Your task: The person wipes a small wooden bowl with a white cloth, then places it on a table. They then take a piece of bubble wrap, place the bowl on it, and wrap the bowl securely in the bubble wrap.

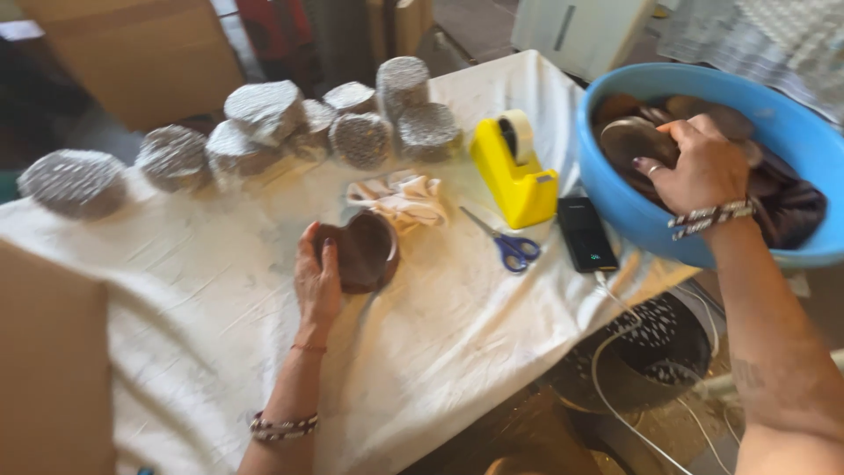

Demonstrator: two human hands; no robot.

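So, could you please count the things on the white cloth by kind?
Foil-wrapped stacks: 9
Brown bowls under the left hand: 1
Yellow tape dispenser: 1
Blue-handled scissors: 1
Black phone: 1
Crumpled rag: 1
Total: 14

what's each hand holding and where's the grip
The left hand holds a stack of dark brown discs on the white cloth, gripped at its left edge. The right hand grasps a brown disc in the blue basin by its right edge.

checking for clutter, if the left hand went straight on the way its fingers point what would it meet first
The left hand already touches the dark brown round dish; past it, probably the crumpled striped cloth, though depth is unclear.
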